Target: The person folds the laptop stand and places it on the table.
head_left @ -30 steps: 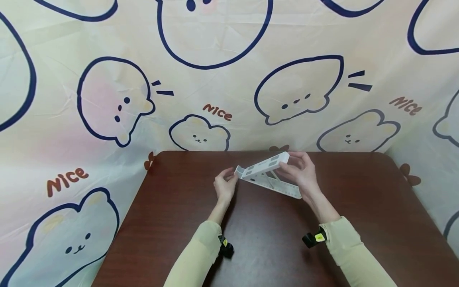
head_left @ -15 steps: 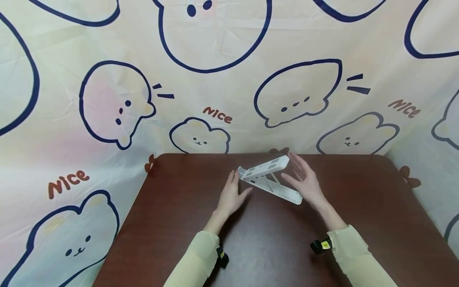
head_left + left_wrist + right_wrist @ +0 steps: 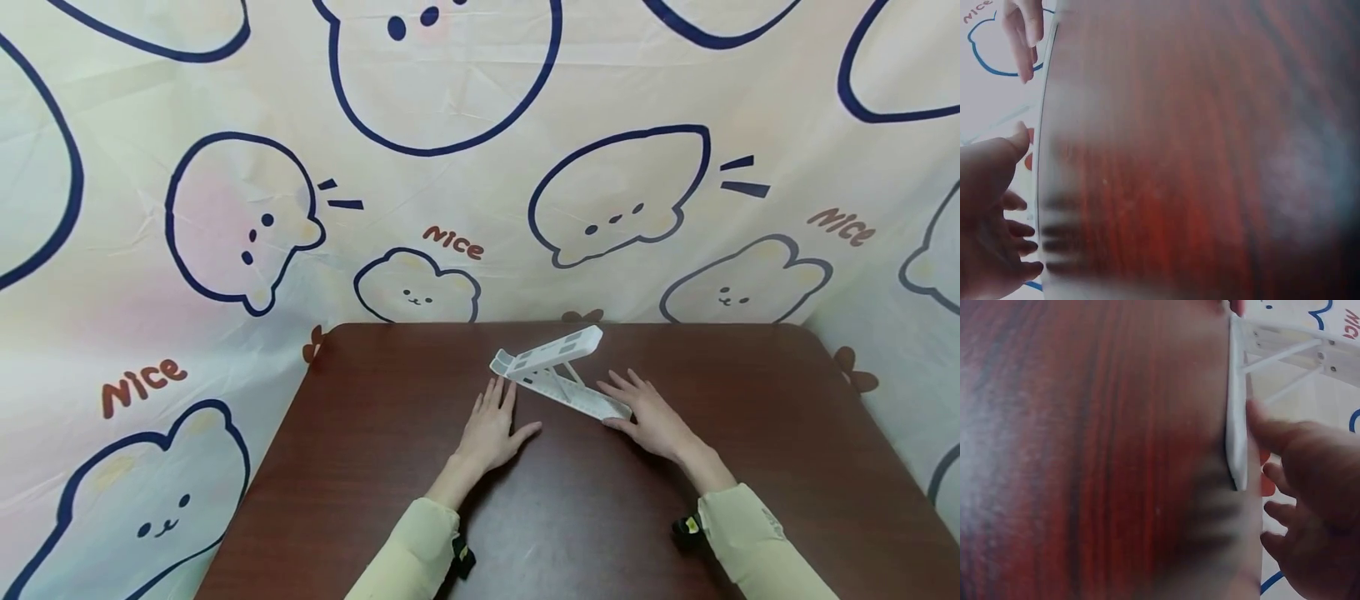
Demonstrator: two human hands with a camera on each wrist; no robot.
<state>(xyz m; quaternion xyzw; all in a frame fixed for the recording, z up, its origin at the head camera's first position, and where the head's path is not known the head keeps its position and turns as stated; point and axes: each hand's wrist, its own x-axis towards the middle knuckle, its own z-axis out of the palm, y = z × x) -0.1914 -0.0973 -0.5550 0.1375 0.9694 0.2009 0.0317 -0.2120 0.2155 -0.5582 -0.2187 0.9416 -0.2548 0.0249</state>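
A white folding laptop stand stands near the table's far edge. Its slotted upper panel is raised at a slant on thin struts above a flat base; in the right wrist view the base lies along the tabletop. My left hand is low over the table with fingers straight, their tips close to the stand's left end; whether they touch it I cannot tell. Beside the base's right end is my right hand, fingers spread, the thumb at the base's edge. Both hands appear in the wrist views, the left hand with nothing in it.
The dark brown wooden table reaches back to a hanging cloth printed with cartoon bears. Each sleeve has a small black wrist camera at its cuff, such as the right camera.
Both hands have let go of the stand. The left opened flat and slid slightly nearer; the right dropped from the raised panel to the base's right end. The stand has barely shifted.
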